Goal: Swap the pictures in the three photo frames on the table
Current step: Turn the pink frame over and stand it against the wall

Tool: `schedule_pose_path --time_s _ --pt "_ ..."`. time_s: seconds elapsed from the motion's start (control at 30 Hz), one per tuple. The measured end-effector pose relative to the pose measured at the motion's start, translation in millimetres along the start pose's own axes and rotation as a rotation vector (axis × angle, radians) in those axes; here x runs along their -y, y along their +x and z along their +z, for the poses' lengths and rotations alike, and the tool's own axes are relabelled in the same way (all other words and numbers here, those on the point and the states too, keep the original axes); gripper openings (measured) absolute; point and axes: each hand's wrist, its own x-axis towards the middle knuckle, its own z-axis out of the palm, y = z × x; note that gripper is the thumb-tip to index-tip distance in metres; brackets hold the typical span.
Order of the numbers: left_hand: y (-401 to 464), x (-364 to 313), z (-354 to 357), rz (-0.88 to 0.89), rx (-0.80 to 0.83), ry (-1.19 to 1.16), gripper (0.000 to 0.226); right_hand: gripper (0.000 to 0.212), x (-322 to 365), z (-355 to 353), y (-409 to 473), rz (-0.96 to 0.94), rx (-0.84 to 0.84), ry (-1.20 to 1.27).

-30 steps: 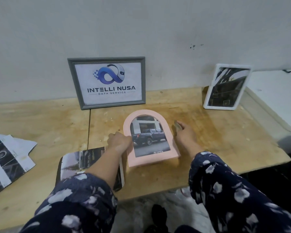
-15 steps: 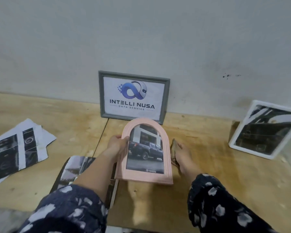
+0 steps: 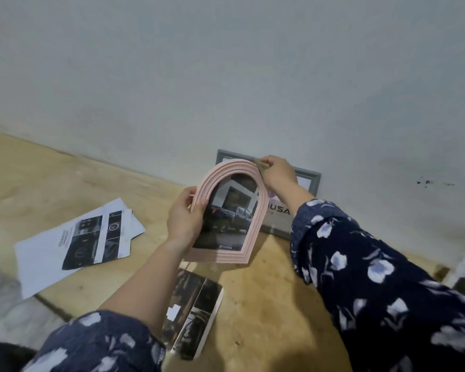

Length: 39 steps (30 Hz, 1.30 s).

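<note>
Wooden table (image 3: 266, 304) against a pale wall; pink arched frame (image 3: 227, 210) held up off it, truck print inside.
Left hand (image 3: 184, 218) grips its left edge; right hand (image 3: 275, 174) pinches the arch top. Step: handling this frame. Next, likely, turn it over for the backing.

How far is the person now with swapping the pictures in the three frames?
Done: nothing certain, though loose prints lie on the table. In hand: the left hand grips the pink arched frame, lifted with its truck picture inside; the right hand pinches something at its top. Left: the grey frame behind shows its logo picture; a third frame cannot be clearly seen.
</note>
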Motion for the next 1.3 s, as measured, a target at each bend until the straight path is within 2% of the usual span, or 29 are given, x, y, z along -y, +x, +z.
schedule_pose_path --time_s 0.23,0.37,0.47,0.57,0.73,0.97,1.07,1.2,1.23,1.3 --pt "25.7 2.7 -21.5 0.055 -0.11 0.103 0.015 0.045 58.6 46.8 10.0 -0.225 0.027 -0.121" --pt "48.6 8.9 -40.9 0.042 -0.162 0.161 0.02 0.052 90.8 84.2 4.9 -0.338 0.071 -0.103" --pt "72.8 18.6 -66.2 -0.02 -0.204 0.114 0.018 0.051 116.9 110.3 2.3 -0.382 0.151 -0.034" --pt "105.5 28.7 -106.4 -0.113 -0.297 -0.013 0.017 0.047 121.9 144.8 4.5 -0.301 0.205 0.049" --pt "158.1 54.4 -176.6 -0.167 -0.365 -0.061 0.018 0.031 94.5 202.7 23.6 -0.077 0.213 0.144" --pt "200.9 86.6 -215.6 -0.264 -0.362 -0.153 0.028 0.037 34.5 278.5 45.1 0.161 0.208 -0.118" --pt "211.1 94.9 -221.2 -0.293 -0.35 -0.173 0.03 0.05 14.1 296.1 31.4 0.108 0.278 -0.303" --pt "221.0 101.3 -220.5 -0.33 -0.315 -0.203 0.029 0.066 -7.0 309.5 8.0 0.006 0.599 -0.604" --pt "222.2 102.1 -219.2 -0.336 -0.305 -0.211 0.029 0.064 -8.5 309.6 3.3 -0.003 0.637 -0.608" --pt "223.9 102.3 -214.5 -0.348 -0.29 -0.22 0.031 0.049 -4.3 302.6 2.1 0.057 0.618 -0.426"
